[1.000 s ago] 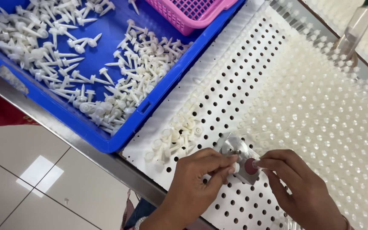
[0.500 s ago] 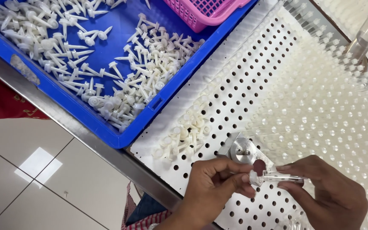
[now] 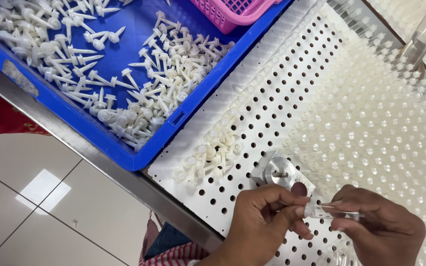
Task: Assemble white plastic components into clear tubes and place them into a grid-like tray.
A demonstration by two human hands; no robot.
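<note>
Clear tube [image 3: 332, 212] lies level between your hands: right hand [image 3: 383, 230] pinches its body, left hand [image 3: 265, 216] closes fingers on its near end, just over the perforated white tray [image 3: 272, 106], beside the metal jig [image 3: 281, 173].

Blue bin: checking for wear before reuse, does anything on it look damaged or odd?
Yes. The blue bin has a scuffed, greyish patch on its outer front wall near the left end, where the blue is worn off.
</note>
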